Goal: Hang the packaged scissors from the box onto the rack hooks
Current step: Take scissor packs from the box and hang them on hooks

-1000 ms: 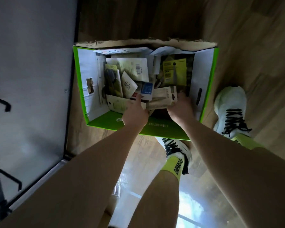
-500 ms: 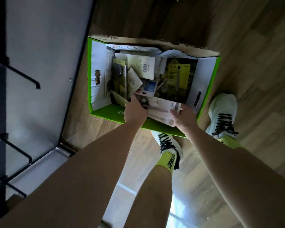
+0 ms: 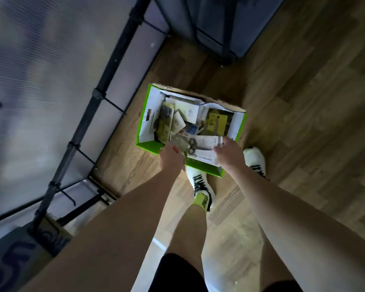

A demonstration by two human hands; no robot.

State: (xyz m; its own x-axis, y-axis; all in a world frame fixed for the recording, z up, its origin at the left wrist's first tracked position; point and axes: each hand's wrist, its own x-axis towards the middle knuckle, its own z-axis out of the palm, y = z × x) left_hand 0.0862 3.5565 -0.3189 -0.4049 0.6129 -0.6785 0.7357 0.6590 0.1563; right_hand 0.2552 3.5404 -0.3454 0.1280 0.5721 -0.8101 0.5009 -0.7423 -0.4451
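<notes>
Both hands are on packs right over the near edge of the green box (image 3: 142,125): right hand (image 3: 228,153) grips a white scissors pack (image 3: 202,147), left hand (image 3: 170,157) pinches a clear one (image 3: 180,142). Rack hooks (image 3: 114,106) stick out to the left.

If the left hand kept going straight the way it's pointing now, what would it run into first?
Probably the pile of packages inside the green box. The left hand, at the near rim, points up into the box and already touches the packaged scissors that the right hand holds. Depth is unclear.

One box (image 3: 144,131), two hands (image 3: 170,158) (image 3: 228,153), two shoes (image 3: 200,182) (image 3: 255,161), four rack hooks (image 3: 114,106) showing, packets too jumbled to count.
</notes>
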